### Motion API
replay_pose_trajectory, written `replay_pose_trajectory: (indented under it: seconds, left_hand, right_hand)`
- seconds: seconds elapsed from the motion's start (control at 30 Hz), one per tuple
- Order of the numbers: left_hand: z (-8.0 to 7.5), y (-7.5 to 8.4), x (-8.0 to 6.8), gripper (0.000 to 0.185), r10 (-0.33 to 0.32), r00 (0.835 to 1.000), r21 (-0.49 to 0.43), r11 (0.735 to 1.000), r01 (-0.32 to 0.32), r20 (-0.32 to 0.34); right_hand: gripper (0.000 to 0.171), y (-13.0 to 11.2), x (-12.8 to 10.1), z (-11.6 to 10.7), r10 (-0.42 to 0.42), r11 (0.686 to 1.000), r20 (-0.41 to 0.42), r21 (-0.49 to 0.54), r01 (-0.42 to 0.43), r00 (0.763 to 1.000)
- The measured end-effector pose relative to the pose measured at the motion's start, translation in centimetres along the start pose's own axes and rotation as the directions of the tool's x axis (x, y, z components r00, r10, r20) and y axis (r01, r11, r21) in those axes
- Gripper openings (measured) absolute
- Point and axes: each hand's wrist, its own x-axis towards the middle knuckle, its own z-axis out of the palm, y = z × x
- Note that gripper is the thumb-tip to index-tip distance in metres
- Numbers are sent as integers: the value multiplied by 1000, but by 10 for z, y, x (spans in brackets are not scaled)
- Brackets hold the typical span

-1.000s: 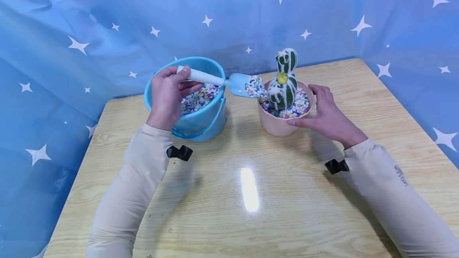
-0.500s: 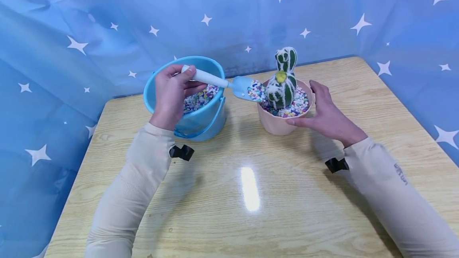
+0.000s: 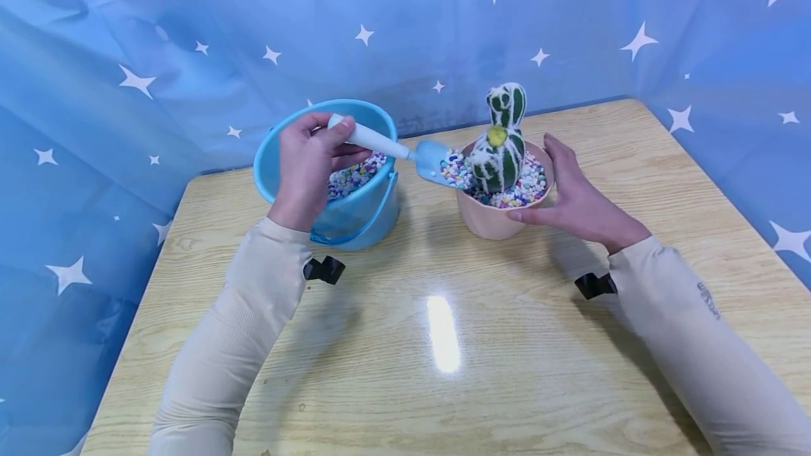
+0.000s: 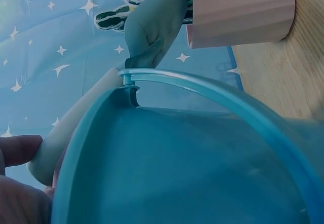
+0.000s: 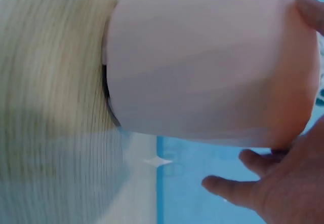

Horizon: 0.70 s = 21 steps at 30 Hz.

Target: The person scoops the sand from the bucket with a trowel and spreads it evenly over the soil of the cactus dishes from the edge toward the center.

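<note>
My left hand grips the white handle of a small hand trowel, above the blue bucket. The trowel's light blue blade bears colourful pebbles and tips down at the left rim of a pink flowerpot. A green cactus with white fuzz and a yellow flower stands in the pot among more pebbles. My right hand holds the pot at its right side, thumb on the near rim. In the right wrist view, the thumb lies against the pot's wall.
Colourful pebbles partly fill the bucket, whose handle hangs down its near side. Both vessels stand on a wooden table near its back edge. A blue curtain with white stars hangs close behind.
The trowel has moved slightly right and down, its blade now tilting lower toward the pot among the pebbles. The left hand shifted right with it; the right hand stays at the pot.
</note>
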Motion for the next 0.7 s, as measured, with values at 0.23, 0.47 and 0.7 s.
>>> replay_pose_trajectory:
  seconds: [0.23, 0.47, 0.7]
  left_hand:
    - [3, 1, 0, 21, -3, 1000, 20, 1000, 3, 8]
    - [5, 2, 0, 23, 4, 1000, 39, 999, -4, 17]
    - [5, 2, 1, 23, 9, 1000, 38, 999, -10, 20]
  right_hand:
    - [127, -1, 0, 5, 30, 1000, -15, 3, -30, 999]
    - [120, 1, -4, 0, 44, 997, 22, 70, -45, 999]
    - [116, 6, -2, 1, 7, 994, -31, 107, -4, 1000]
